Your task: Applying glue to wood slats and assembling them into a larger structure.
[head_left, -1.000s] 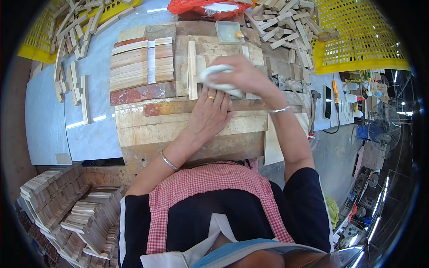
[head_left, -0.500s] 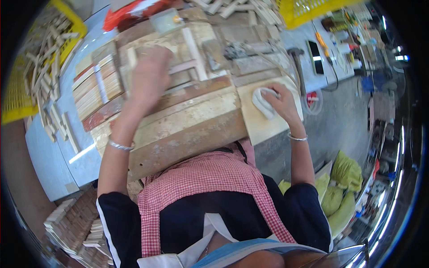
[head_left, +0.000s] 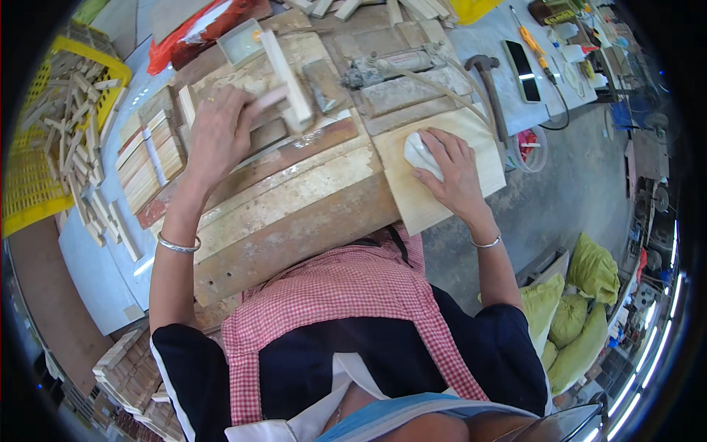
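Note:
My left hand is closed round the middle of an H-shaped wooden frame, hiding part of it. The frame's crosspiece comes out from beside my fingers and meets a pale upright strip, which looks tilted up off the worn wooden jig. A second strip shows on the other side of the hand. On the right, my right hand grips a folded white cloth, pressed onto a thin plywood board.
A stack of wooden slats lies left of the jig. Yellow baskets hold many wood sticks. A small clear tray, a metal clamp-like fixture, a hammer, a phone and a clear tub stand around.
My left hand has closed on the frame, whose far strip now tilts up from the jig. My right hand has shifted over the cloth, its fingers lying across it. The whole view has turned slightly.

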`<state>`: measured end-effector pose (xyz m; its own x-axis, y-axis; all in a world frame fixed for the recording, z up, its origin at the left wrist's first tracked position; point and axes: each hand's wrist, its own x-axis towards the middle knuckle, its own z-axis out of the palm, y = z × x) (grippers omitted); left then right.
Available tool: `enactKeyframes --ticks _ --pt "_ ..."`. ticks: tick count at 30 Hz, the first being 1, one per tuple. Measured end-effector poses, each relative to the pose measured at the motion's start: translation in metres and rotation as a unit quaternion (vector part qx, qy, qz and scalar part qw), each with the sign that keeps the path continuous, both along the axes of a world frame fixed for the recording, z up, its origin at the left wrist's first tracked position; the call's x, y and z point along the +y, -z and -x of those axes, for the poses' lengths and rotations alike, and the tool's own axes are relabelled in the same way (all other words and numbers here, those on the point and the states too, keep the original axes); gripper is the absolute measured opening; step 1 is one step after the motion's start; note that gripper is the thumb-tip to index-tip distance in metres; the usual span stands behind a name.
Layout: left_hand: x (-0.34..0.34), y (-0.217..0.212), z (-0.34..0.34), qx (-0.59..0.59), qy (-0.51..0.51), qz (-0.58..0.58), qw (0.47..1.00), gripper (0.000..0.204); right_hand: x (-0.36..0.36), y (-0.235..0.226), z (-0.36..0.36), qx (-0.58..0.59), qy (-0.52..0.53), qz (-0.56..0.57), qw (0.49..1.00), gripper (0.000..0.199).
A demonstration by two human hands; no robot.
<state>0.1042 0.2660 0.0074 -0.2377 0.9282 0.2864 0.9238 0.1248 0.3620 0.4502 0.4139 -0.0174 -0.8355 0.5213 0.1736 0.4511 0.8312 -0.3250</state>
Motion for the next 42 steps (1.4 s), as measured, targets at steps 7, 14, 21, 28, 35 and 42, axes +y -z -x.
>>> enactKeyframes --ticks 7,14,21,28,35,42 --pt "0.02 -0.02 -0.009 -0.356 -0.113 -0.243 0.895 0.025 -0.002 0.007 -0.001 0.003 0.016 -0.022 1.0 0.055" --pt "-0.004 0.006 -0.038 -0.684 -0.232 -0.241 0.649 0.027 -0.004 0.007 0.004 0.022 0.022 -0.009 0.999 0.052" --pt "-0.03 0.009 -0.048 -0.586 -0.18 -0.048 0.789 0.021 -0.005 0.003 0.008 0.014 0.016 -0.003 1.0 0.047" --pt "0.001 0.029 -0.021 0.025 -0.06 -0.122 0.99 0.02 -0.006 0.004 0.008 0.027 0.019 -0.007 0.999 0.045" --pt "-0.019 0.028 -0.02 -0.002 -0.047 -0.039 0.998 0.022 -0.006 0.001 0.012 0.017 0.039 0.007 0.999 0.043" --pt "-0.036 0.029 -0.052 0.053 -0.046 -0.079 0.994 0.06 -0.002 -0.034 0.087 0.14 -0.068 0.01 0.988 0.038"
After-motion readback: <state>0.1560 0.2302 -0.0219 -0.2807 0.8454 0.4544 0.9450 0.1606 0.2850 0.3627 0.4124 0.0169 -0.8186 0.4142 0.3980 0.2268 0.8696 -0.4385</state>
